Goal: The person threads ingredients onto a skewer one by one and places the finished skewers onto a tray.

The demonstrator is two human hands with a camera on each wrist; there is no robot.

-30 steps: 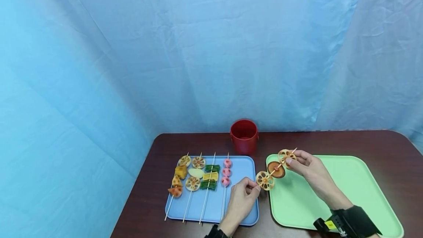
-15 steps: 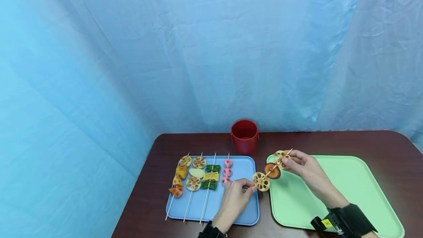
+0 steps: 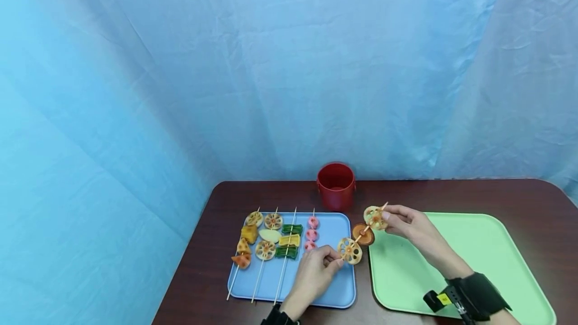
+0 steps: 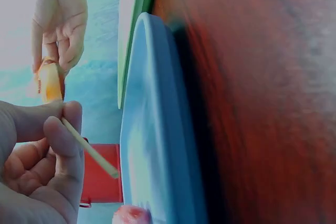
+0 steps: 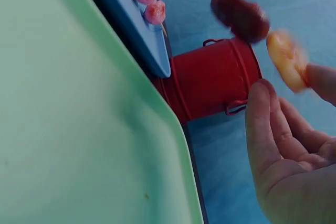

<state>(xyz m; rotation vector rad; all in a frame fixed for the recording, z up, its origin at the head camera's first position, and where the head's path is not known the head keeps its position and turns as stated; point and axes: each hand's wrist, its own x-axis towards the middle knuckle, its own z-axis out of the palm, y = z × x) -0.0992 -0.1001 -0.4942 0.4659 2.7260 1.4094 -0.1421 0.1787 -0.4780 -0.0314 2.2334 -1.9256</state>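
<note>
Both hands hold one skewer up between them, threaded with a lower lotus root slice (image 3: 349, 251), a brown mushroom-like round (image 3: 363, 235) and an upper lotus root slice (image 3: 374, 218). My left hand (image 3: 311, 276) pinches the stick just below the lower slice; in the left wrist view the bare wooden stick (image 4: 90, 153) pokes out past the fingertips. At the other end, my right hand (image 3: 417, 234) pinches the upper slice between thumb and fingers. The skewer slants above the gap between the blue tray (image 3: 334, 290) and the green tray (image 3: 460, 260).
Several skewers lie side by side on the blue tray, among them a green and yellow skewer (image 3: 289, 240) and a pink ball skewer (image 3: 312, 234), partly covered by the left hand. Behind the trays stands a red bucket (image 3: 336, 189). A blue curtain (image 3: 289, 74) hangs beyond the table.
Both hands have shifted left together with the skewer, from over the green tray's left edge toward the blue tray. Their grip looks the same.
</note>
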